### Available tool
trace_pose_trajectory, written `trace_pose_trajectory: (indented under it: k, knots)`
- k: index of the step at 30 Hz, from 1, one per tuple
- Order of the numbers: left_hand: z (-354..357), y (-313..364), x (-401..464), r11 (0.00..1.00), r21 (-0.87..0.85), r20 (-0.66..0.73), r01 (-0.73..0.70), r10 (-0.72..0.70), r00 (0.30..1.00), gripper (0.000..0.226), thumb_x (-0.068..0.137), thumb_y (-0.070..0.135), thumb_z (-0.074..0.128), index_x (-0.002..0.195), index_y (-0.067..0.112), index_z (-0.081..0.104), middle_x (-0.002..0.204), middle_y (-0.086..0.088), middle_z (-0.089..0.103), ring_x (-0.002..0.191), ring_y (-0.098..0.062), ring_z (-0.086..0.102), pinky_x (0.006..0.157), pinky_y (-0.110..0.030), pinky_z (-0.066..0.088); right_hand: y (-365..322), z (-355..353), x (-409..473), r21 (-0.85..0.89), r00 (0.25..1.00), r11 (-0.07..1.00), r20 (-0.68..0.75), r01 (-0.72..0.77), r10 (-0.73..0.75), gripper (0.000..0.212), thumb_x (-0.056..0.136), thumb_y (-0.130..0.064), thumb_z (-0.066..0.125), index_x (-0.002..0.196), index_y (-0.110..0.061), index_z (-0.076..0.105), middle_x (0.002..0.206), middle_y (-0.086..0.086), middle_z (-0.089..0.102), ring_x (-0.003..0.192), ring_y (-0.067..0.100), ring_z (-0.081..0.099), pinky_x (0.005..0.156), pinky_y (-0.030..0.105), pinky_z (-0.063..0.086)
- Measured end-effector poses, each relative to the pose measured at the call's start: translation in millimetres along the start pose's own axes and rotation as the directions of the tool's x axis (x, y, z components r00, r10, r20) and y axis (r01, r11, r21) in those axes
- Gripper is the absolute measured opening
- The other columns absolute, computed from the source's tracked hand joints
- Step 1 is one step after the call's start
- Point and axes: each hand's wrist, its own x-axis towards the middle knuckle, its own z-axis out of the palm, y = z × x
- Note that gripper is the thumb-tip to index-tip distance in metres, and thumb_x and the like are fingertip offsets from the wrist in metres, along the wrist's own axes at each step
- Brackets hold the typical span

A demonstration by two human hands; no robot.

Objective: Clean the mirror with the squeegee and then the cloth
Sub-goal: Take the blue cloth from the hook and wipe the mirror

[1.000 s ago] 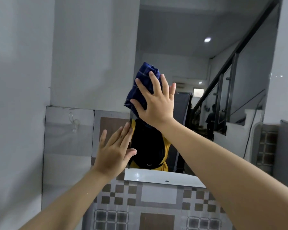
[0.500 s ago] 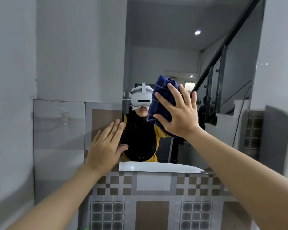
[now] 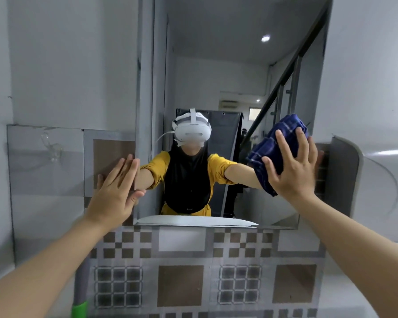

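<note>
A tall mirror (image 3: pixel 216 65) hangs on the wall above a band of patterned tiles. My right hand (image 3: pixel 292 171) presses a dark blue checked cloth (image 3: pixel 271 148) flat against the glass near the mirror's right edge, at mid height. My left hand (image 3: pixel 115 191) rests flat, fingers together, on the mirror's left edge and the tile beside it, holding nothing. The glass reflects a person in a yellow top wearing a white headset. A green and grey handle (image 3: pixel 79 311) shows at the bottom edge, possibly the squeegee.
Brown and grey patterned tiles (image 3: pixel 182 271) cover the wall under the mirror. A clear plastic hook (image 3: pixel 50 145) sticks to the grey tile at the left. A curved white surface (image 3: pixel 377 191) juts out at the right.
My right hand has swept the cloth across the glass from the upper middle to the right edge, and a little lower. My left hand has stayed on the mirror's left edge.
</note>
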Motion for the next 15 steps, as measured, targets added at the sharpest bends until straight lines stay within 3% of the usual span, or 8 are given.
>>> trace_pose_trajectory:
  k: [3,6,9,12,15]
  knots:
    - [-0.4,-0.8,-0.3,1.0,-0.017,-0.006,-0.004,0.004,1.0,0.071,0.09,0.059,0.021,0.148,0.02,0.01,0.155,-0.002,0.014,0.142,-0.019,0.01,0.101,-0.067,0.027,-5.3,-0.4,-6.3,0.076,0.997,0.994,-0.007,-0.08,0.081,0.066,0.087,-0.059,0.041,0.146,-0.034,0.026,0.158,0.008,0.009,0.141,0.039,0.005,0.11,0.054,0.024]
    - [0.0,-1.4,-0.7,1.0,-0.026,-0.016,-0.003,0.003,1.0,0.07,0.09,0.058,0.021,0.148,0.02,0.009,0.155,0.0,0.013,0.143,-0.018,0.01,0.102,-0.067,0.027,-20.7,8.3,-16.9,0.223,0.958,0.936,-0.02,-0.274,0.285,0.062,0.09,-0.054,0.045,0.146,-0.039,0.022,0.159,0.001,0.002,0.144,0.031,0.006,0.1,0.051,0.039]
    - [0.8,-2.6,-0.6,0.999,-0.05,-0.026,-0.016,0.014,1.0,0.068,0.091,0.057,0.023,0.148,0.023,0.006,0.155,0.001,0.012,0.143,-0.018,0.011,0.101,-0.067,0.03,-44.3,23.6,-27.1,0.281,0.88,0.857,-0.074,-0.433,0.469,0.062,0.089,-0.059,0.04,0.145,-0.041,0.022,0.158,0.003,0.008,0.141,0.034,0.014,0.109,0.052,0.031]
    - [-0.9,-3.4,-1.4,0.997,-0.079,-0.045,-0.019,0.015,0.999,0.068,0.09,0.055,0.028,0.147,0.025,0.006,0.155,0.004,0.011,0.143,-0.015,0.009,0.103,-0.065,0.028,-70.3,35.4,-35.6,0.246,0.88,0.879,-0.148,-0.409,0.451,0.062,0.089,-0.056,0.04,0.145,-0.033,0.03,0.156,0.01,0.019,0.137,0.039,0.022,0.108,0.053,0.028]
    - [-4.9,-4.2,-1.4,0.993,-0.11,-0.048,-0.034,0.029,0.998,0.07,0.088,0.054,0.034,0.147,0.026,0.01,0.154,0.006,0.01,0.143,-0.014,0.009,0.108,-0.06,0.024,-100.1,44.8,-40.2,0.243,0.903,0.904,-0.168,-0.351,0.396,0.062,0.088,-0.058,0.04,0.144,-0.03,0.034,0.154,0.013,0.023,0.138,0.041,0.021,0.107,0.062,0.025]
